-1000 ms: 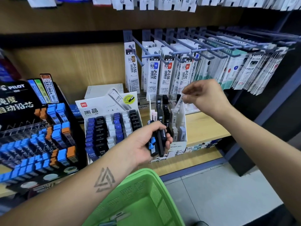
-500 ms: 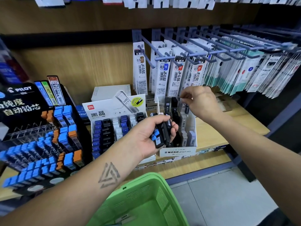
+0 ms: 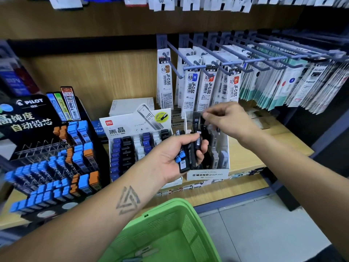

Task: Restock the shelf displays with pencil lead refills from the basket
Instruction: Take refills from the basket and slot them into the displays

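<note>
Refills [image 3: 190, 156], slim dark plastic cases, are sitting gripped in the left hand [image 3: 175, 156] before the white cardboard display box [image 3: 207, 173] at the wooden shelf's front edge; right hand [image 3: 224, 120] is hovering above, blurred, grasp unclear; green slotted basket [image 3: 170, 233] below.

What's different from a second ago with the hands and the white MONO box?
The right hand came down from above the white MONO display box to its back rows; whether it still pinches a refill is blurred. The left hand still grips the bundle of dark lead refill cases in front of the box.
</note>
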Demonstrator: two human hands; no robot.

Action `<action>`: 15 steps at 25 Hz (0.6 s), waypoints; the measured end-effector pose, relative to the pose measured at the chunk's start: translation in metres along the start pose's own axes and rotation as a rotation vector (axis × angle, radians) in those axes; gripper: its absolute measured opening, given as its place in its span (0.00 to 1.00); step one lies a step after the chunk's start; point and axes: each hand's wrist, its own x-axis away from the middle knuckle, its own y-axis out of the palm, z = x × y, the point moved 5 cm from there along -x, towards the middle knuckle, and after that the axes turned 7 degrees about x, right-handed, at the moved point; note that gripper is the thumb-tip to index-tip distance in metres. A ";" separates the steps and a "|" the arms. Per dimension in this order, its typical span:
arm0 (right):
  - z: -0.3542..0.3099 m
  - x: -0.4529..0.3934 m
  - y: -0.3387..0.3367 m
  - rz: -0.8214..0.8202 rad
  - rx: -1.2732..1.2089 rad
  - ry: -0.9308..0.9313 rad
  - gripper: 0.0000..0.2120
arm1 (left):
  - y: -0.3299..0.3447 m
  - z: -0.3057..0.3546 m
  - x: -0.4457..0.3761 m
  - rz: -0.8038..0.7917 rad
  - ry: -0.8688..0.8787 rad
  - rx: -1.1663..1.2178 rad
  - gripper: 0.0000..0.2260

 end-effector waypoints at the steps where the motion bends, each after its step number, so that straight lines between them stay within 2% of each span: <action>1: -0.001 0.010 0.008 -0.174 -0.237 0.129 0.08 | -0.001 0.000 0.000 -0.009 0.004 -0.016 0.03; 2: 0.000 0.018 0.017 -0.316 -0.366 0.218 0.10 | -0.001 0.000 0.001 -0.014 0.010 -0.029 0.04; 4: 0.004 0.028 0.024 -0.421 -0.475 0.291 0.12 | -0.002 -0.001 0.003 -0.016 0.021 -0.038 0.05; 7: 0.004 0.028 0.014 -0.301 -0.642 0.343 0.08 | -0.005 -0.003 0.005 -0.007 0.021 -0.024 0.07; 9: 0.002 0.027 0.006 -0.236 -0.682 0.313 0.09 | -0.009 -0.003 0.005 0.014 0.024 -0.043 0.06; 15: -0.005 0.028 0.002 -0.232 -0.643 0.171 0.10 | -0.012 0.000 0.002 0.032 0.050 -0.072 0.05</action>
